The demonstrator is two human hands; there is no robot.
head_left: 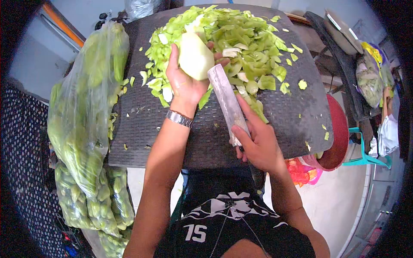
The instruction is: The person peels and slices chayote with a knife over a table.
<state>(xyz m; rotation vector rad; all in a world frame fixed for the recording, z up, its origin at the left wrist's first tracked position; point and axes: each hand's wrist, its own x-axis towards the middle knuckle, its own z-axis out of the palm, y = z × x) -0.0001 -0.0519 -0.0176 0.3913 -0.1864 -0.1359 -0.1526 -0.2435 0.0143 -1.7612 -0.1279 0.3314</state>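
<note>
Now, left hand (187,89): you are cradling the peeled vegetable (195,58) palm up, thumb along one side, fingers curving round the other.
Peeled vegetable: pale, smooth, rounded, tapering towards its far end; its long axis is running roughly away from you, leaning slightly left. It is sitting above the near edge of the peelings.
Right hand (260,139): you are gripping the knife (228,99) at its handle end, thumb pressing near the blade's base.
Knife: broad, flat, grey, whitish-smeared; its tip is pointing away and left, just beside the vegetable's lower right side.
Bearing: from your right hand, the vegetable is lying forward and left; your left hand is nearer, touching it.
Peelings (254,43): thin, curled, green, heaping on the dark, woven-textured tabletop (133,142).
Plastic bag (81,112): clear, wrinkled, holding long green vegetables at left.
</note>
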